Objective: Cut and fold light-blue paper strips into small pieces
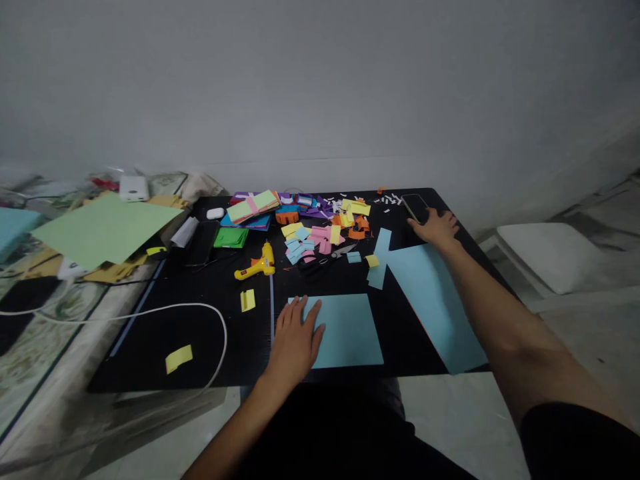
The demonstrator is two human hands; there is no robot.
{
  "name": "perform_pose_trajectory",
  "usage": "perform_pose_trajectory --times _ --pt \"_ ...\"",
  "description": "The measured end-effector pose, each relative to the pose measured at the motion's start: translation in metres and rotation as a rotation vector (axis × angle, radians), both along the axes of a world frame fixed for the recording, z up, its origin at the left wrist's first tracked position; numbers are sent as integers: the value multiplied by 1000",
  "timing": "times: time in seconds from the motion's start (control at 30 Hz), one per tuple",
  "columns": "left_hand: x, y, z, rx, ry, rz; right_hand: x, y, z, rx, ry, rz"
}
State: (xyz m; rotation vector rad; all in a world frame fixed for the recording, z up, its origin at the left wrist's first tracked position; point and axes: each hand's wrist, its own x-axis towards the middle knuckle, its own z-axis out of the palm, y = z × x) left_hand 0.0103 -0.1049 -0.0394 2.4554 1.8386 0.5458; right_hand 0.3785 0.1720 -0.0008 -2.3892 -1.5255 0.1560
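Observation:
My left hand lies with its fingers spread on the left part of a blue paper sheet at the table's front edge. My right hand is stretched to the back right, fingers apart, at the near end of a dark phone; whether it presses on the phone is unclear. Below my right forearm lies a larger blue sheet, set at a slant. Between the sheets are narrow blue strips and a small yellow piece. Scissors rest behind the nearer sheet.
A yellow glue gun lies left of centre on the black table. Behind are piles of coloured paper pieces. A white cable loops at the left, near a green sheet. A white stool stands right.

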Motion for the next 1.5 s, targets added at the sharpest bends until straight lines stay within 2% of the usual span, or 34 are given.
perform_pose_trajectory --times 0.07,0.13,0.23,0.33,0.47,0.53,0.67,0.9,1.17,1.5 --pt "0 0 0 -1 -7 4 -16 -15 5 80 -27 55" --pt "1 -1 0 -7 -13 8 -40 -40 9 178 -33 168" --pt "1 0 0 -12 -16 7 -83 -92 9 305 17 375" --pt "2 0 1 -9 -4 6 -126 -148 -1 371 126 622" --pt "1 1 2 -13 7 3 -167 -203 -20 270 269 891" --pt "1 0 3 -12 1 -1 -178 -218 -29 225 279 930" --pt "1 0 3 -2 -3 0 -189 -232 -38 210 210 965" --pt "0 1 1 2 19 -6 -195 -241 -36 220 158 998" --pt "-5 2 11 -31 42 18 -177 -240 -38 256 134 890" --pt "-19 2 20 -62 66 91 -164 -246 -36 226 146 875"
